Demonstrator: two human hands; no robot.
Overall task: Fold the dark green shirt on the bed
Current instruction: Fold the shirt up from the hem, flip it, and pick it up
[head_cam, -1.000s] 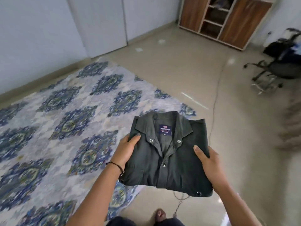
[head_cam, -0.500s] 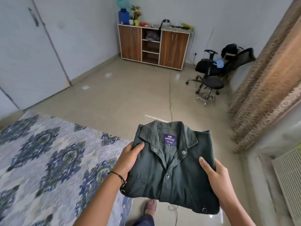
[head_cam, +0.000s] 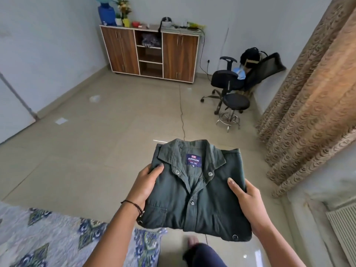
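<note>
Change since earlier frame: view has swung right, away from the bed; more floor, cabinet and chair now show, the grip unchanged.

Item: dark green shirt point(head_cam: 194, 191), folded into a compact rectangle, collar far, held in the air above the floor point(head_cam: 96, 160), right of the bed point(head_cam: 48, 237). Likely light, soft and floppy; best supported at both side edges.

Left hand point(head_cam: 146, 185): thumb on top of left edge, fingers curled beneath. Right hand point(head_cam: 248, 203): same on right edge. Forearms extended forward.

Surroundings: cabinet point(head_cam: 150, 53), chair point(head_cam: 231, 81), curtain point(head_cam: 312, 93).
</note>
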